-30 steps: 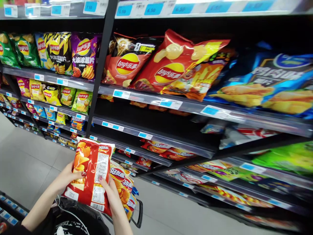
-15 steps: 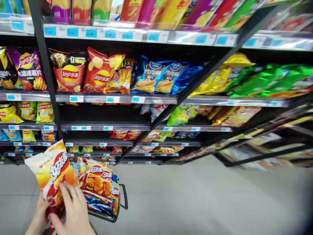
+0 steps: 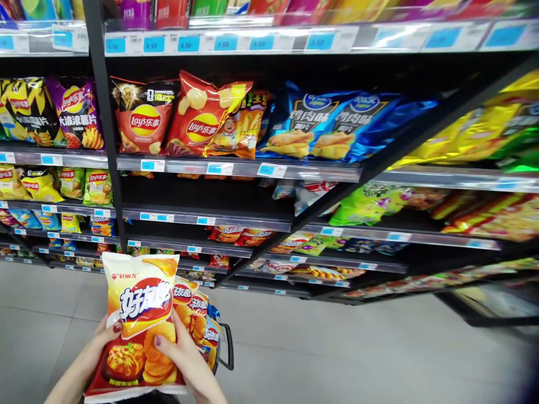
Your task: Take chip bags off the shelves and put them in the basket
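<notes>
I hold a red and yellow bag of crisps [image 3: 138, 320] upright with its front facing me, low at the left of the head view. My left hand [image 3: 99, 339] grips its left edge, thumb on the front. My right hand [image 3: 185, 359] grips its right side, thumb pressed on the pictured crisps. Just behind the bag, several more bags of the same brand [image 3: 197, 322] stand in a black shopping basket [image 3: 225, 348].
Black store shelves [image 3: 236, 167] with blue price labels run across the view, holding Lay's bags [image 3: 145, 118], blue bags [image 3: 320, 126], yellow and green packs. Some middle shelves look partly bare. Grey tiled floor [image 3: 337, 353] stretches to the right.
The bag has been turned from its back label to its front, now facing me squarely. The view swung right, then settled back a little closer to the shelves.
</notes>
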Demonstrator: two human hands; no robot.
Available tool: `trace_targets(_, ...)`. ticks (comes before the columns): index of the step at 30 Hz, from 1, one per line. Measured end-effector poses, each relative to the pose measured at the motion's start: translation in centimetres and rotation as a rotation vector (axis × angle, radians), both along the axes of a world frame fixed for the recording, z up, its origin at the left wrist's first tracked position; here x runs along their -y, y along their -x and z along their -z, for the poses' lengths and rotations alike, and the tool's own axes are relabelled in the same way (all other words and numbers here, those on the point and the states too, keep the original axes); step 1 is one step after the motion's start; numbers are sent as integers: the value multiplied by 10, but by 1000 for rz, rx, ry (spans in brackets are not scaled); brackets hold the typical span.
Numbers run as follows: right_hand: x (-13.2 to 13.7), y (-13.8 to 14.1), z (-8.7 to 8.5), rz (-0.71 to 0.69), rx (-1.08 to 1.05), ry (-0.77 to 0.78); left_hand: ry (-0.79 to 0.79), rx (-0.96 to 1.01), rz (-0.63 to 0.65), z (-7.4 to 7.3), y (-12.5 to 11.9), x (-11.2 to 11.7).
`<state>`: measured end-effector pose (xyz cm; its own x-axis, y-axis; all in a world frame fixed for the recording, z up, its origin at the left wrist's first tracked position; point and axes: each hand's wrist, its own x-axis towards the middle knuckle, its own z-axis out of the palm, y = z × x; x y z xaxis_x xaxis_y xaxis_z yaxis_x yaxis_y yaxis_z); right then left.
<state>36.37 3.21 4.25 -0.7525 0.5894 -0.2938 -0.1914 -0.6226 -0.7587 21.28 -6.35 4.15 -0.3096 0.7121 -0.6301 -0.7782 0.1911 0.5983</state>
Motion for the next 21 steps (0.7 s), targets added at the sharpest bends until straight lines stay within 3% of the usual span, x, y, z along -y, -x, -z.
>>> trace_targets(6,4,2,6,190,117,4,-185,-307,70,-2,-5,-10)
trace_targets(16,8,9,13,197,113,-89,-57,-398,82,-7,0,-17)
trace_targets(21,4,2,16,214,45,50,-55,-398,68,-2,12,-10)
